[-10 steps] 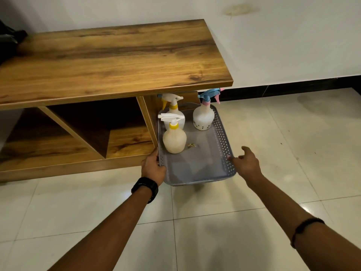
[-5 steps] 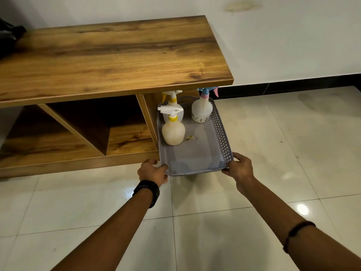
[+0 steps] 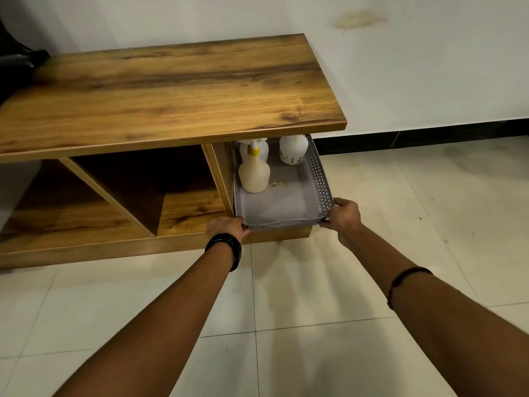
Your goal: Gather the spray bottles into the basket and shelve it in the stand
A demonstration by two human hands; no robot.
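Left hand [image 3: 226, 227]: fingers curled shut on the near left corner of the basket [image 3: 320, 179]; black watch [image 3: 226, 247] on the wrist.
Right hand [image 3: 345, 216]: fingers closed on the near right corner of the basket, thumb on top of the rim; dark band [image 3: 406, 277] on the forearm.
Basket: grey plastic with a perforated right wall; held level, far end under the stand top, near end projecting past the stand's front edge. Whether it rests on the bottom shelf cannot be told.
Cream spray bottle [image 3: 254, 174]: upright in the basket, left side, nearest the hands; yellow collar.
White spray bottle [image 3: 293, 151]: upright at the basket's far right; head hidden by the stand top.
Third spray bottle [image 3: 262, 149]: just behind the cream one, at the basket's far left; mostly hidden.
Small debris [image 3: 276, 183]: on the basket floor, just right of the cream bottle.
Wooden stand [image 3: 171, 93]: the basket occupies its rightmost compartment; the compartments left of the basket are open.
Floor [image 3: 400, 196]: pale tiles beneath the basket's near end.
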